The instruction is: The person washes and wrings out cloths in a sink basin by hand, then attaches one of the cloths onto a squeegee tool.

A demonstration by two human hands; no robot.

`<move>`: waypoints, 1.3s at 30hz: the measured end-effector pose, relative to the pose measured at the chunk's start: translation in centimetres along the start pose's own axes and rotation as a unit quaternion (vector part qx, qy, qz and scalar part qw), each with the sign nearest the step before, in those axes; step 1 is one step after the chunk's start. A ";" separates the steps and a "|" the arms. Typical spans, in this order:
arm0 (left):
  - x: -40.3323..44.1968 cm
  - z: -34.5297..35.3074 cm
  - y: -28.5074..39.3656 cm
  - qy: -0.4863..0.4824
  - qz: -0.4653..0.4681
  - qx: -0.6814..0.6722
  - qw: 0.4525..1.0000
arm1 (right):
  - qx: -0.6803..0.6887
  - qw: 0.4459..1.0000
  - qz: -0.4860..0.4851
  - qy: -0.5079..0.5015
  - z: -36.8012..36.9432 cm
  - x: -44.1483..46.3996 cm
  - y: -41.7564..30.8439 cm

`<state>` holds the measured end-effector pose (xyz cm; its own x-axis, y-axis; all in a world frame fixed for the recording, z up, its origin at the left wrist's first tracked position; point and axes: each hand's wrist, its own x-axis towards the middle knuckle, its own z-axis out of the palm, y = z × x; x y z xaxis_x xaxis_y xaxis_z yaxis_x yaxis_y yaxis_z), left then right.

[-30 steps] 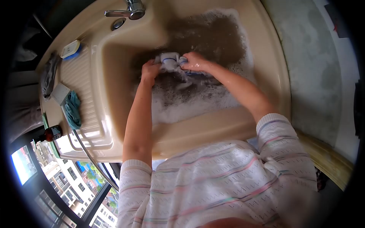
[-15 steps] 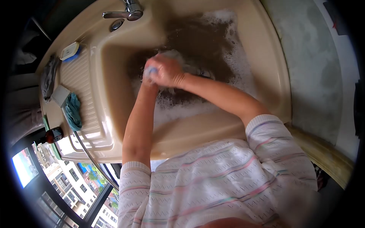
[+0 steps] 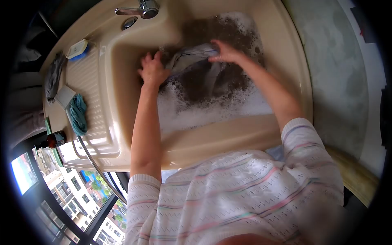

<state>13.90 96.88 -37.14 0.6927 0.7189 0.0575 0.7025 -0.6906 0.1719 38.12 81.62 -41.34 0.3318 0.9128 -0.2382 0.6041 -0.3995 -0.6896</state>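
Observation:
A light cloth (image 3: 190,56) lies partly sunk in dark, foamy water inside the beige sink (image 3: 122,87). At the cloth's left end is my left hand (image 3: 153,70), fingers spread, with nothing seen in its grasp. My right hand (image 3: 226,53) is at the cloth's right end, thumb and fingers apart around its edge. Part of the cloth trails below the surface and is blurred by the water. White suds (image 3: 204,112) float along the near side.
On the ribbed drainboard at left are a soap box (image 3: 77,50), a grey cloth (image 3: 54,76), a teal cloth (image 3: 77,114) and a dark bottle (image 3: 55,139). A metal faucet (image 3: 147,9) stands at the sink's far edge. A hose (image 3: 92,159) hangs at the near left.
My hands were together on the bunched cloth half a second ago. They have moved apart, my right hand to the right, and the cloth is stretched out wider in the water.

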 end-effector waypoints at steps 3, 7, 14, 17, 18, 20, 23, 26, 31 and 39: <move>-0.5 1.3 2.4 -0.126 0.024 -0.048 0.991 | -0.082 0.991 0.076 -0.079 3.1 -1.1 -1.9; -0.1 4.2 -1.7 -0.282 -0.139 -0.385 0.868 | 0.179 0.980 0.064 -0.061 -0.6 -0.8 0.8; -0.5 1.0 1.6 -0.257 -0.235 -0.797 0.494 | 0.373 0.923 0.091 0.007 2.9 -0.6 -1.5; -0.3 1.1 2.9 -0.295 -0.354 -0.778 0.428 | 0.019 0.993 -0.091 0.069 4.9 -2.4 -9.0; -0.5 2.3 2.4 -0.278 -0.325 -0.781 0.455 | 0.017 0.986 -0.134 0.094 5.6 -3.7 -11.2; -1.4 3.2 2.7 -0.173 -0.306 -0.744 0.567 | 0.000 0.980 -0.168 0.105 5.9 -4.1 -13.0; 0.7 0.8 2.3 -0.146 -0.268 -0.710 0.634 | 0.006 0.995 0.024 0.092 4.4 -0.3 -7.7; 1.6 -3.7 0.6 -0.173 -0.168 -0.642 0.728 | 0.000 0.977 -0.061 0.203 0.4 1.1 -1.8; 0.7 -0.9 -2.6 -0.186 0.085 -0.169 0.964 | 0.042 0.993 -0.093 -0.052 -8.2 -3.6 -0.5; 0.5 3.8 0.0 -0.155 -0.062 -0.272 0.948 | 0.098 0.985 0.133 0.043 0.7 -1.9 0.5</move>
<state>14.86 96.98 -40.82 0.6845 0.6759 -0.2732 0.6513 -0.3987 0.6456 37.24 79.75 -41.69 0.5244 0.7646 -0.3746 0.3396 -0.5913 -0.7315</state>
